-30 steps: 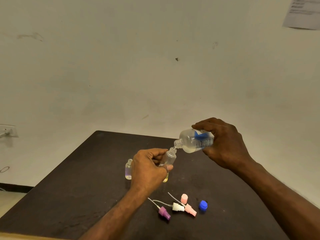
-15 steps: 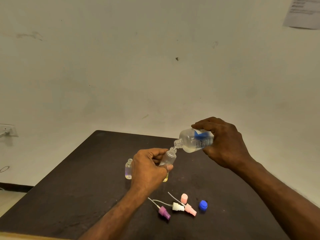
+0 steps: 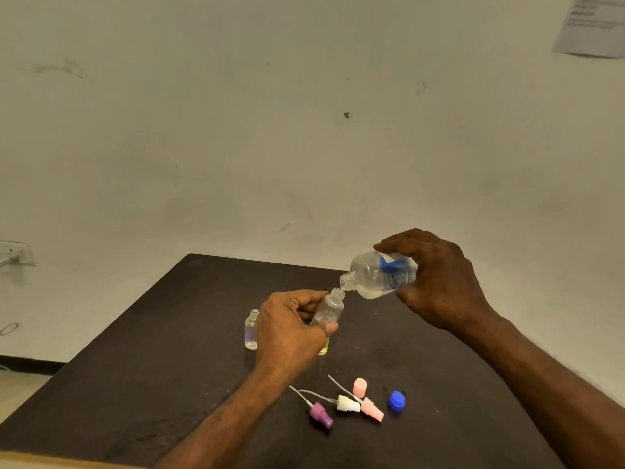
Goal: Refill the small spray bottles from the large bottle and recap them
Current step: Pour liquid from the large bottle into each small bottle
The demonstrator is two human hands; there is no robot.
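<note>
— What carries it all?

— A dark brown table (image 3: 142, 384), its top scuffed and streaked, its far edge against a pale wall.

— And what lies on it?

— A small clear bottle (image 3: 252, 330) stands upright and uncapped near the middle, with a tinge of yellow at its base. Just right of it, mostly hidden, the yellowish bottom of another bottle (image 3: 323, 348) shows. Nearer the front lie three spray tops with thin tubes, on their sides: a purple one (image 3: 320, 414), a white one (image 3: 347, 403), a pink one (image 3: 372, 409), the last two touching. A pink cap (image 3: 359, 387) stands just behind them, and a blue cap (image 3: 396, 400) sits to their right.
</note>
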